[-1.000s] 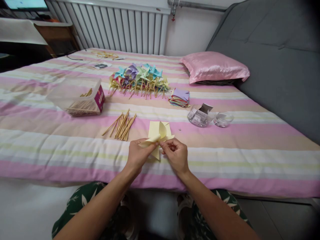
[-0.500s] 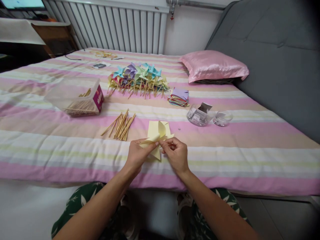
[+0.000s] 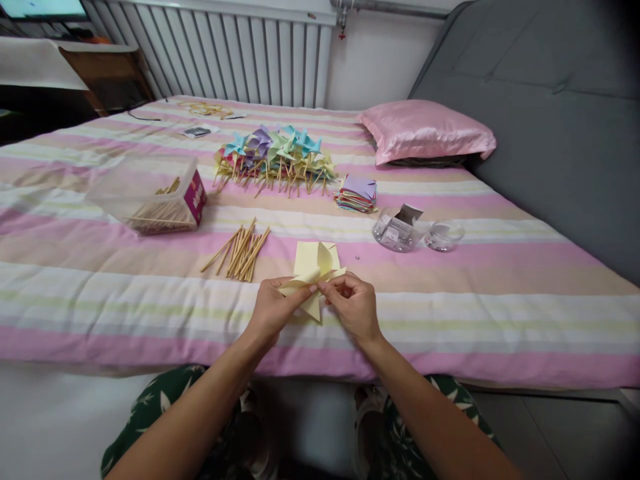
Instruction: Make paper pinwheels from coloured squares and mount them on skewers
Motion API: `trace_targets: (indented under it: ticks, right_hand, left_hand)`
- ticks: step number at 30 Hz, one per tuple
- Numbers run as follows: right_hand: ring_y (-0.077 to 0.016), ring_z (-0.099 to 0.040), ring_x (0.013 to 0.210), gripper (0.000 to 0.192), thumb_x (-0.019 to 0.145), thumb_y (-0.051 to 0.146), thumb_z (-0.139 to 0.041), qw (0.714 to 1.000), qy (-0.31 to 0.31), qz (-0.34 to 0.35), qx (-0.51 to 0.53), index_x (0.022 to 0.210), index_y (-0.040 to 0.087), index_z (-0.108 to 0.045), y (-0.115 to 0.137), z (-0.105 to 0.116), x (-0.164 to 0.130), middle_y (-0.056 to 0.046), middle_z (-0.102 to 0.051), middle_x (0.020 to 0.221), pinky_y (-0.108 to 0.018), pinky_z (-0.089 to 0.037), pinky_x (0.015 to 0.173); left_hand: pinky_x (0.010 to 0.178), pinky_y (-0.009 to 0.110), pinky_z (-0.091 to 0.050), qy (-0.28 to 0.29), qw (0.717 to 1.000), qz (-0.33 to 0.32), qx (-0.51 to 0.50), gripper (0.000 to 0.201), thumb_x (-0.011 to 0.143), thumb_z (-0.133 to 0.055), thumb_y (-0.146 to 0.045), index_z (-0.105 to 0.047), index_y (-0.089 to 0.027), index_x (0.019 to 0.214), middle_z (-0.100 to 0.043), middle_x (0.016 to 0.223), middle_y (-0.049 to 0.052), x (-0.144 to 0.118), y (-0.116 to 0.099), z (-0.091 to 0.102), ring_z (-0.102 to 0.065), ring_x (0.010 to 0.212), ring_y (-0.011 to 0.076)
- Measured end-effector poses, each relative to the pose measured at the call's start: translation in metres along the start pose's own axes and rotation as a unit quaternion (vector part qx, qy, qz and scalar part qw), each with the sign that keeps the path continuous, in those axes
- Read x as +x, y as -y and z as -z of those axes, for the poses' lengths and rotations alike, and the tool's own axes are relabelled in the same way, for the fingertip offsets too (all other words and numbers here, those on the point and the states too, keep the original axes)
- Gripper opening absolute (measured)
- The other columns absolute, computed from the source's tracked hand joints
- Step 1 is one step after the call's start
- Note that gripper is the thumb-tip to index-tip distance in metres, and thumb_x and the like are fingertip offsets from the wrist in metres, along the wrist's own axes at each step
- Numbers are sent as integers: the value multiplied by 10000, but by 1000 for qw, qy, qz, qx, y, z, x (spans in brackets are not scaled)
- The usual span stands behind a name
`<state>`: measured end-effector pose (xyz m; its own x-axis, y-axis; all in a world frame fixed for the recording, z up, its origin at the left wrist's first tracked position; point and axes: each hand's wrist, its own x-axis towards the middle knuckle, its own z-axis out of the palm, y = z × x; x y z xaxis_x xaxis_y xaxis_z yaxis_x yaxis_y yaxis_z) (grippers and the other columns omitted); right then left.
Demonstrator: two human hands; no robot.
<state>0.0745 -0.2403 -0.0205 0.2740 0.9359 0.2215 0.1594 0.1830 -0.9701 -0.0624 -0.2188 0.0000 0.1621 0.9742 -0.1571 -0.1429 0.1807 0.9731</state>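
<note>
Between my hands is a pale yellow paper pinwheel (image 3: 311, 308), its corners curled toward the middle. My left hand (image 3: 276, 303) grips its left side, thumb pressed at the centre. From the right, my right hand (image 3: 353, 303) pinches close to the same centre, fingers curled; whether a small pin sits between the fingertips is hidden. Just beyond lies a flat yellow paper square (image 3: 306, 257), partly covered by the pinwheel. A bundle of thin wooden sticks (image 3: 243, 252) rests left of it, and a tiny metallic piece (image 3: 357, 257) lies to the right.
A clear plastic box (image 3: 145, 200) of sticks stands at left. Finished pinwheels (image 3: 275, 157) are piled behind, beside a stack of coloured paper (image 3: 356, 193). Two round clear containers, one larger (image 3: 393, 233) and one smaller (image 3: 443, 237), sit at right. A pink pillow (image 3: 427, 133) lies beyond.
Almost nothing differs. Both hands keep their hold on the yellow pinwheel, and the whole view has shifted very slightly.
</note>
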Motion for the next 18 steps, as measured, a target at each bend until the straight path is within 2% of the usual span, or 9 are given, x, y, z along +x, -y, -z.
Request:
trace_targets:
  ticks: [7, 12, 15, 18]
  right_hand:
    - [-113, -584, 555, 235, 717, 390, -671, 1000, 1, 5, 2, 641, 169, -640, 0, 0, -2, -30, -640, 735, -222, -468, 505]
    - [-89, -562, 545, 219, 721, 386, -670, 1000, 3, 13, 5, 690, 171, -638, 5, -2, -6, -47, -644, 874, -221, -461, 512]
    - [-73, -559, 527, 232, 713, 374, -677, 999, -7, 3, 32, 808, 185, -584, 8, -4, -8, -59, -632, 1004, -211, -439, 481]
    - [-82, -588, 564, 414, 697, 341, -693, 996, -28, 0, 79, 1022, 225, -463, 8, -5, -9, -58, -614, 1048, -208, -446, 502]
  left_hand:
    - [578, 252, -458, 22, 997, 33, -73, 188, 583, -768, -246, -718, -107, 700, -685, 672, 54, -1, -1, -1, -603, 618, 155]
    - [583, 223, -453, -19, 991, 58, -123, 220, 572, -752, -217, -708, -127, 768, -692, 703, 26, 1, 0, -3, -600, 616, 131]
    - [601, 227, -462, -42, 987, 63, -140, 288, 562, -757, -216, -694, -123, 828, -697, 737, 30, 2, 1, -3, -608, 636, 137]
    - [615, 242, -471, -42, 986, 61, -149, 324, 574, -757, -219, -682, -117, 873, -699, 769, 44, 2, 1, -3, -616, 662, 150]
